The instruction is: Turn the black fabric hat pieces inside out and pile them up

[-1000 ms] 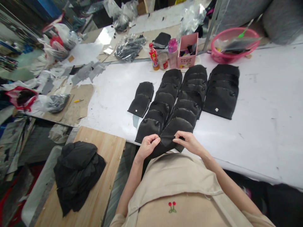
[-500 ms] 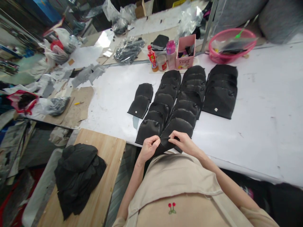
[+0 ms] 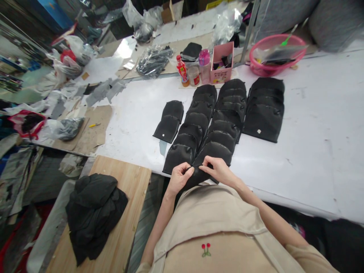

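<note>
At the near edge of the white table, my left hand (image 3: 181, 177) pinches one edge of a black fabric piece (image 3: 196, 177). My right hand (image 3: 216, 169) pinches the same edge a short way to the right, thumb and finger pressed together. Part of the piece hangs down against the beige apron, and its lower end is hidden. Just beyond my hands lie overlapping rows of black padded pieces (image 3: 217, 151). A shorter black pair (image 3: 167, 123) lies left of them, and another overlapping stack (image 3: 264, 113), with a small white mark, lies to the right.
Behind the rows stand a red-labelled bottle (image 3: 182, 71), a clear jar (image 3: 194, 76), a pink bottle (image 3: 204, 66), a pink box (image 3: 222, 62) and a pink basin (image 3: 277, 70). Black cloth (image 3: 95, 216) is heaped on a wooden board (image 3: 125, 212) at lower left. A yellow cutter (image 3: 94, 125) lies on cardboard.
My right hand has shifted slightly left along the fabric edge, closer to my left hand. The left hand has barely moved and keeps its pinch.
</note>
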The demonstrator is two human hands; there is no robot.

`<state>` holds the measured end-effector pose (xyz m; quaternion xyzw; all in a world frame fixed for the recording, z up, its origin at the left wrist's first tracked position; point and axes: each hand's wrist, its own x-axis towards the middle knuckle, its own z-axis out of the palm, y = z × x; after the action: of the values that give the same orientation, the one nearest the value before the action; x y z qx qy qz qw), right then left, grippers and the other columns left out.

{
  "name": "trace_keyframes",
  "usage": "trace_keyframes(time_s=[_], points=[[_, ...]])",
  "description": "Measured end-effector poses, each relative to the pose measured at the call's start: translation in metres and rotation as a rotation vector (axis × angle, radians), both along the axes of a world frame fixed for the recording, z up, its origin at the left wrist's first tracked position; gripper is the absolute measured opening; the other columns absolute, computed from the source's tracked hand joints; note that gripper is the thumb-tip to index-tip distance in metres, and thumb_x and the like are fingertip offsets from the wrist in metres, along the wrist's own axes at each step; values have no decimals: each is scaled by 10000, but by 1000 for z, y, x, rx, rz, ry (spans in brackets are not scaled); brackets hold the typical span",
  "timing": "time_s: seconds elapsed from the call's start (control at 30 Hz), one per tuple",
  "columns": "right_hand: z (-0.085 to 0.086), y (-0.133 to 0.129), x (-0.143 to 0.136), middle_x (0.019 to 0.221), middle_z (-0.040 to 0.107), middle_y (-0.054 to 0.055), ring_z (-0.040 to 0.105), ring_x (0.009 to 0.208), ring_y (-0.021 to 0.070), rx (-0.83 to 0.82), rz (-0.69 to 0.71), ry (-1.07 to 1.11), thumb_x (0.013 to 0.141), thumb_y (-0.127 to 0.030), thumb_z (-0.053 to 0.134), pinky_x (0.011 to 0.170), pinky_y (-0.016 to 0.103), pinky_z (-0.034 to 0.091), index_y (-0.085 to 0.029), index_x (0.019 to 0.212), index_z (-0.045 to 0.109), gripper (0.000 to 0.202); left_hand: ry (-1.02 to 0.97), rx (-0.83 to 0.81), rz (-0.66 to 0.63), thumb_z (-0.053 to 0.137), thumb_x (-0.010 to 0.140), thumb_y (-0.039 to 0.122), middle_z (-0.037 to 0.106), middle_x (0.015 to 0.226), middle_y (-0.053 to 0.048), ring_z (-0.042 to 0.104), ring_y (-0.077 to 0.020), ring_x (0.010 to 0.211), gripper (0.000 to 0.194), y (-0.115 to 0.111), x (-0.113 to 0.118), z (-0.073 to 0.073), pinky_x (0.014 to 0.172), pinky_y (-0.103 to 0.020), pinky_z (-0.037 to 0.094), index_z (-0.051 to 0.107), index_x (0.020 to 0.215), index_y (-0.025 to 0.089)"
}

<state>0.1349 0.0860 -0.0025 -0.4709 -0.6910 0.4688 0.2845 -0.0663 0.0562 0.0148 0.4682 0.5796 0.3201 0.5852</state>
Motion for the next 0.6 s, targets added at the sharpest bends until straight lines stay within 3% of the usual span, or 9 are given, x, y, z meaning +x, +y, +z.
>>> trace_keyframes(time_s=[0.2,0.37,0.6], points=[[-14,10,31,633,525,-48,429,587,105,-3,91,-9,811,-384,685,569,239,302,-196,688,549,263,-99,47,158,619,828,340,357,626,43,293,-85,587,346,2,-22,-3,550,-219,261,407,614,169],[-30,12,39,697,613,-5,531,681,147,-188,-109,250,779,-402,688,631,258,390,-191,642,556,284,-125,11,206,620,828,349,330,620,49,269,-88,582,352,2,-31,-7,541,-217,241,387,628,177],[-38,5,29,749,659,17,588,741,170,-261,-263,432,759,-386,706,714,298,440,-194,632,554,276,-162,45,272,627,820,365,309,603,56,250,-87,564,380,3,-26,-13,537,-216,235,367,614,181]])
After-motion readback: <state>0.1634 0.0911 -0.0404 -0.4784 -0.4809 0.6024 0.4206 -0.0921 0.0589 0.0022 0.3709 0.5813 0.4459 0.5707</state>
